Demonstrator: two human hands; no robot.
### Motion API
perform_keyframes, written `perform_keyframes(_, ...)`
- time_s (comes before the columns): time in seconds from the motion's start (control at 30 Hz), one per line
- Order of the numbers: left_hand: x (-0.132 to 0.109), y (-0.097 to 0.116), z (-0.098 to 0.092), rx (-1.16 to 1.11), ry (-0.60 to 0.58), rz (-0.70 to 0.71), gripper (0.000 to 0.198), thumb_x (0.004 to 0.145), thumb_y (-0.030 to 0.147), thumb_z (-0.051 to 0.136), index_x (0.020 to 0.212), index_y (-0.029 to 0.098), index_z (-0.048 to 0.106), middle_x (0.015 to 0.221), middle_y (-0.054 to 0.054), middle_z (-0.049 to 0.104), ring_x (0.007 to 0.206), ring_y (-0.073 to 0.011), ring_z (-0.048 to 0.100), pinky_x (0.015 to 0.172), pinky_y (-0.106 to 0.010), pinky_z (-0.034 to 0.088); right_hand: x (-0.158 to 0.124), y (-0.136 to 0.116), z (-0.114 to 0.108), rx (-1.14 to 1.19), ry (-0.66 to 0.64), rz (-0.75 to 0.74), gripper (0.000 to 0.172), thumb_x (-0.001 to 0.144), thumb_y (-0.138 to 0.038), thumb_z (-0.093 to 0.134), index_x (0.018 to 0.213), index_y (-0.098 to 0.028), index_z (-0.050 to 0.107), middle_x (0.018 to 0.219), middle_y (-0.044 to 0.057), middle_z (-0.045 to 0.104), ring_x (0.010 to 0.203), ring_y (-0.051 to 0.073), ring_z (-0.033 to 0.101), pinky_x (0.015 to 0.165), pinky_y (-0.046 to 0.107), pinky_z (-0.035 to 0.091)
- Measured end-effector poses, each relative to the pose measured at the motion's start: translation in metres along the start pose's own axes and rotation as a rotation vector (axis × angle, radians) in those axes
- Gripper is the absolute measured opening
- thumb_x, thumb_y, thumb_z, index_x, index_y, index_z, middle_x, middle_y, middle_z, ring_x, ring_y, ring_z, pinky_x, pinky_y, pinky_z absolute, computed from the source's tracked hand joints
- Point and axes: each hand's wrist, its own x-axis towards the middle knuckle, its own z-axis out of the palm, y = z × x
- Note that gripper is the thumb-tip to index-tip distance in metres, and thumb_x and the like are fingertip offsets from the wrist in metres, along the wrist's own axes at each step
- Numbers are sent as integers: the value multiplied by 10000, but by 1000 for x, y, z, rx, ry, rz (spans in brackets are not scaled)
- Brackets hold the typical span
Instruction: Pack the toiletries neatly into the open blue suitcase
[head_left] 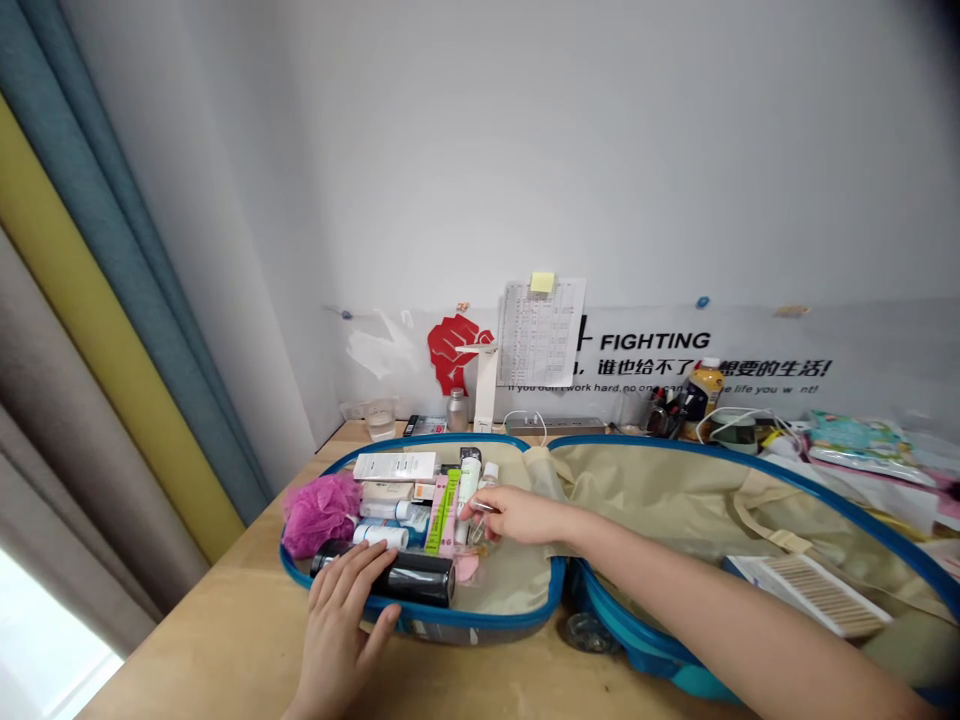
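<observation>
One head view: an open blue-rimmed suitcase (pixel 517 621) with beige lining lies on a pale wooden table (pixel 217 625), its packed half left and its other half right.
Left hand: this hand (pixel 346 598) is open, fingers spread, resting on a glossy black cylinder (pixel 421 578) along the near edge of the left half; nothing is grasped.
Right hand: this hand (pixel 521 514) reaches across from the right, thumb and fingers pinched on a small silvery, clear-looking piece (pixel 485 507) above the right side of the packed things; what it is, I cannot tell.
Silvery piece: probably light, stiff and slippery; a fingertip pinch at its sides should do.
Black cylinder: looks rigid and smooth, likely the heaviest here and apt to roll; best held around its middle.
Purple mesh bath puff (pixel 321 512): at the far left of the cylinder, surely light and squashy; any handful serves.
Slim pink and green packets (pixel 442 515): left of the right hand, probably light and bendable; hold by the long edges.
Long white carton (pixel 395 466): along the far side, likely crushable; grip its ends gently.
Flat white box with tan stripes (pixel 821 595): in the right half, near the right forearm.
</observation>
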Motion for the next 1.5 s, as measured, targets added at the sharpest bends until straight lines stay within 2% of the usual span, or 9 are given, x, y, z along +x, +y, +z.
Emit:
perform_keyframes(0.1,0,0,0,3,-9,-4,407,900,448,509,1251,256,581,1204,-61,678,1127,-254,597,941,-375,396,2,0,5,15,1,4,187,921,-127,477,1020,-136,635,883,17,678,753,89,642,725,250,511)
perform_keyframes(0.23,1,0,-1,0,-3,4,397,906,436,499,1252,252,568,1201,-60,682,1125,-252,599,935,-378,390,3,-5,15,-71,44,24,148,906,-250,572,967,-136,642,934,27,672,834,126,632,790,320,511)
perform_keyframes(0.6,0,-1,0,-9,5,11,400,903,438,505,1250,254,579,1191,-62,683,1117,-253,603,934,-375,400,-1,-15,22,-390,1,84,207,887,-298,590,1019,-146,638,999,51,668,924,165,617,834,361,485)
perform_keyframes(0.8,1,0,-1,-8,1,3,404,898,433,509,1259,265,577,1195,-58,682,1121,-252,602,932,-373,405,-3,-16,21,-451,-11,105,192,866,-306,608,959,-153,675,954,75,706,901,178,645,762,300,465)
perform_keyframes(0.93,2,0,-2,-9,10,13,403,903,437,504,1259,259,572,1190,-60,683,1117,-253,600,925,-374,402,-7,-20,19,-439,35,97,309,906,-400,513,1054,-173,661,975,101,720,890,211,662,673,267,419)
perform_keyframes(1.03,1,0,-1,-9,4,14,400,902,431,508,1258,257,566,1196,-62,680,1120,-256,598,930,-377,394,-9,-21,19,-417,56,81,349,943,-302,381,1091,-138,651,1003,124,712,868,210,663,677,278,419)
perform_keyframes(1.2,0,-1,0,-7,-1,8,403,894,430,517,1254,254,568,1191,-66,683,1125,-260,598,934,-378,392,-6,-17,20,-366,44,-19,360,860,-152,461,1140,-200,683,1162,79,672,1001,160,631,826,237,422)
perform_keyframes(1.33,0,-1,0,-6,-10,-2,409,887,430,516,1256,262,567,1191,-64,683,1121,-258,604,935,-372,397,-4,-12,21,-348,42,-69,318,819,-174,553,1079,-241,723,1042,38,724,1012,173,626,896,263,400)
perform_keyframes(1.5,1,-1,-1,1,-5,16,400,891,430,520,1249,258,566,1184,-62,686,1112,-254,607,927,-364,399,-2,-8,28,-343,44,-99,260,775,-173,617,999,-204,743,949,44,743,934,187,645,842,270,421)
